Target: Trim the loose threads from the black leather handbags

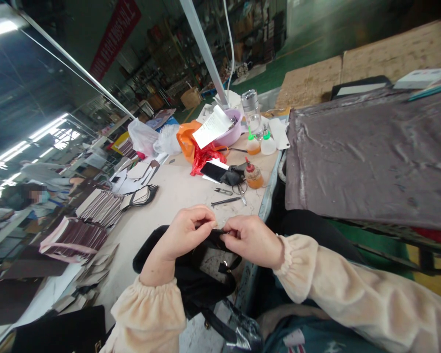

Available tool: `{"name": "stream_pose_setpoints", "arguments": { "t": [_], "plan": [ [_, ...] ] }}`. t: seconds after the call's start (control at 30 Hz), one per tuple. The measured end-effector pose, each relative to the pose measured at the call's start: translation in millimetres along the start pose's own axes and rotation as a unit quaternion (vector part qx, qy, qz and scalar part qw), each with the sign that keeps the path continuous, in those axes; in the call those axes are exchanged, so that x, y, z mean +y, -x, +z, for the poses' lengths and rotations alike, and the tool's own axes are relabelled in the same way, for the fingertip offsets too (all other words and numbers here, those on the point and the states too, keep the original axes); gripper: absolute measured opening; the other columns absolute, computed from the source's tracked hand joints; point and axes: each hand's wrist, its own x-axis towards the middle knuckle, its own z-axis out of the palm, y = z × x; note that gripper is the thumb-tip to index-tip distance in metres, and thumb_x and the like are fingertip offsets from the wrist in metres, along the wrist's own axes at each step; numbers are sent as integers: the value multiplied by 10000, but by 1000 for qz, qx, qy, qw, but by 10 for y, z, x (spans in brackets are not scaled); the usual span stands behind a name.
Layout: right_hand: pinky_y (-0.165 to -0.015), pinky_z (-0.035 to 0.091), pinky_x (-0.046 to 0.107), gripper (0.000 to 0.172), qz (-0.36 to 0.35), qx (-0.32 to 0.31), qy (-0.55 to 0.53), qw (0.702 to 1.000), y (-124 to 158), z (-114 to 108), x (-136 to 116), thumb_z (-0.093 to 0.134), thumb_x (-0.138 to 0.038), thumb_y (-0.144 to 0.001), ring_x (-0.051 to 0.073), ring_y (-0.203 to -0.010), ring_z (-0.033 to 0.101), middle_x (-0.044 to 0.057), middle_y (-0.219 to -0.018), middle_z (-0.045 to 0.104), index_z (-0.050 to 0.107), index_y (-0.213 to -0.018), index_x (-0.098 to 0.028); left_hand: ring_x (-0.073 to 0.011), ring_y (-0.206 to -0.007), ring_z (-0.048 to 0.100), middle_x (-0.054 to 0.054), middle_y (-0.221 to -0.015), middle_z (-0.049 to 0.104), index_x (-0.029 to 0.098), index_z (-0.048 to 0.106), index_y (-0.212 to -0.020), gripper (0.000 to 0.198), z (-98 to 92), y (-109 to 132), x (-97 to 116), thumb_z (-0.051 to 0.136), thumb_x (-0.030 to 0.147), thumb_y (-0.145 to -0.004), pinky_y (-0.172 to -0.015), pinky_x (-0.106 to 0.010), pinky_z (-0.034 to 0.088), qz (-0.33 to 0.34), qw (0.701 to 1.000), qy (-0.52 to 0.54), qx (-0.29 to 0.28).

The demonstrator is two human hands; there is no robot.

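Observation:
At the near edge of the table, a black bag (196, 279) with metal fittings lies under my hands. My left hand (191, 228) is closed, thumb and forefinger pinched together at a narrow black strap (216, 233). Right beside it, my right hand (252, 240) pinches the same strap from the other side. My fingers hide most of the strap, and whether a smaller part sits between the fingertips I cannot make out. A small metal buckle (225, 267) hangs below my right hand.
Beyond my hands lie a black pen (226, 201), thread snips (223, 191), a phone (213, 171) and a glue bottle (253, 175). Stacked panels (99, 208) stand at left. A brown-covered table (367, 152) is at right. Another person (40, 176) works far left.

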Motion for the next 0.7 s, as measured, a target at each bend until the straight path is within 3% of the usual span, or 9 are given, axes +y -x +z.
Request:
{"name": "stream_pose_setpoints", "arguments": {
  "t": [0.27,0.57,0.7],
  "plan": [
    [-547,329,201,105,1,-7,6,1000,8,-2,2,555,-158,-739,83,-566,474,-32,-579,542,601,-644,-164,-121,-762,570,-38,-783,609,131,653,-754,114,-2,-12,-20,580,198,-811,-727,-228,447,1,999,41,-34],
    [-544,313,199,154,4,4,7,1000,0,13,0,552,-158,-736,78,-558,451,-41,-562,506,513,-587,-167,-109,-725,501,1,-742,522,149,546,-736,163,47,-81,50,445,153,-864,-684,-225,390,3,996,-63,-55],
    [-545,319,200,140,14,4,8,1000,-14,10,7,561,-165,-734,81,-560,456,-39,-566,517,531,-597,-169,-112,-730,485,4,-752,505,154,511,-736,156,64,-73,32,431,163,-869,-686,-233,376,-11,996,-83,-32]
  ]
}}
